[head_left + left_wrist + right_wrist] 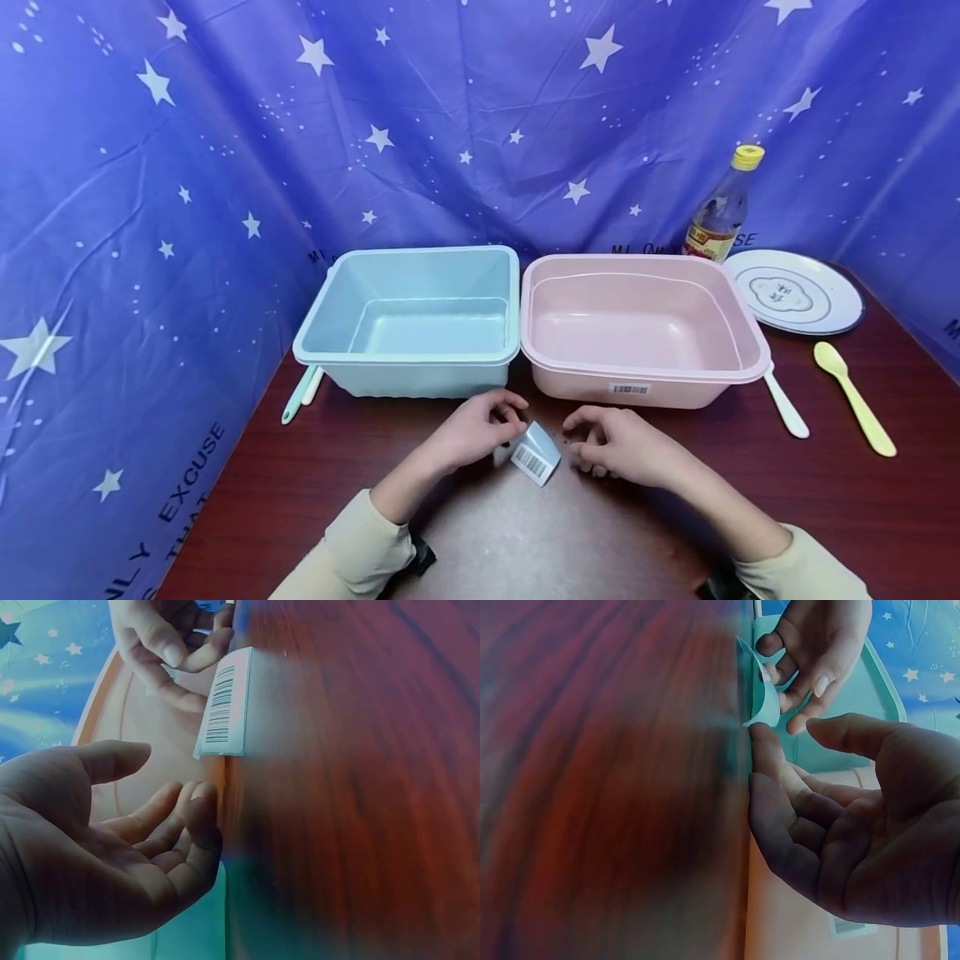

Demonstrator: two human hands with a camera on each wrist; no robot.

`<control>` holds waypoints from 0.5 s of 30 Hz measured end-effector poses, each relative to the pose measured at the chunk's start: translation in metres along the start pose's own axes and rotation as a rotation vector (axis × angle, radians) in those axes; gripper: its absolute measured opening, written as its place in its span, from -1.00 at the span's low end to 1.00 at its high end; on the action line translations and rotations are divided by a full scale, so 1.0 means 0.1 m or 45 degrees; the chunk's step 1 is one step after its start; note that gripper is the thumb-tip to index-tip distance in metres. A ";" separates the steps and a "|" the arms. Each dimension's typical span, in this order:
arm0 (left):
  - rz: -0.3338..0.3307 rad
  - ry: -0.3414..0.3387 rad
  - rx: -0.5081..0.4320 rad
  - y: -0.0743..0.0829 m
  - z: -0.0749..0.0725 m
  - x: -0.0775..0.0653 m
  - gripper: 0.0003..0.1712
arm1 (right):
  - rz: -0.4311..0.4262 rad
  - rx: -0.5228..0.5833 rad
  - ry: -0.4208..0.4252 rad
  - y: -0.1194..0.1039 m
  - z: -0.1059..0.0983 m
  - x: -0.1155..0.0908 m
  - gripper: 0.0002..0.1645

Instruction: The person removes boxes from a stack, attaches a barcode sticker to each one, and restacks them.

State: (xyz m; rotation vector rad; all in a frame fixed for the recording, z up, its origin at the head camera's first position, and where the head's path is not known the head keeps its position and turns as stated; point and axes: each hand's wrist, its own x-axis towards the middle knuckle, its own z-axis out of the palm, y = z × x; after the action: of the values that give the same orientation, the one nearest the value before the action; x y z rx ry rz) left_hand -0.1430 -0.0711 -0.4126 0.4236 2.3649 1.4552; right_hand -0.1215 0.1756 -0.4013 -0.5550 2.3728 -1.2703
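A small, thin, curved light-blue piece with a white barcode label (pixel 537 454) sits on the dark red table between the two hands. In the left wrist view the barcode side of this piece (pixel 226 705) faces the camera; in the right wrist view the piece (pixel 766 703) shows its curved edge. My left hand (pixel 477 427) is just left of it, fingers loosely bent, thumb apart from them. On the other side, my right hand (pixel 626 446) has loosely bent fingers and a gap between thumb and fingertips. Neither hand grips anything. Whether a fingertip touches the piece I cannot tell.
Behind the hands stand a blue basin (pixel 408 358) and a pink basin (pixel 645 367), side by side. Right of them are a white spoon handle (pixel 787 406), a yellow spoon (pixel 855 400), a plate (pixel 840 300) and a yellow-capped bottle (pixel 723 208). Two handles (pixel 298 396) stick out at left.
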 end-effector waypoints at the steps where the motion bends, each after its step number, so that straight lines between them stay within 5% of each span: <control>1: -0.006 -0.014 -0.009 0.00 0.00 0.00 -0.62 | 0.002 0.007 -0.005 -0.01 0.01 0.01 -0.66; 8: 0.012 -0.118 -0.079 -0.01 0.02 0.01 -0.66 | 0.023 0.035 -0.050 -0.05 0.07 0.11 -0.65; 15: 0.062 -0.091 -0.059 -0.01 0.03 0.05 -0.88 | -0.007 0.017 -0.007 -0.08 0.06 0.12 -0.60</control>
State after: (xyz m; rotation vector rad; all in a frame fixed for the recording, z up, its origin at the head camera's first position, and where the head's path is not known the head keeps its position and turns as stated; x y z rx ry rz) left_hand -0.1467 -0.0669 -0.4153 0.5159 2.2760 1.4879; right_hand -0.1274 0.1614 -0.3993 -0.5610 2.3581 -1.2839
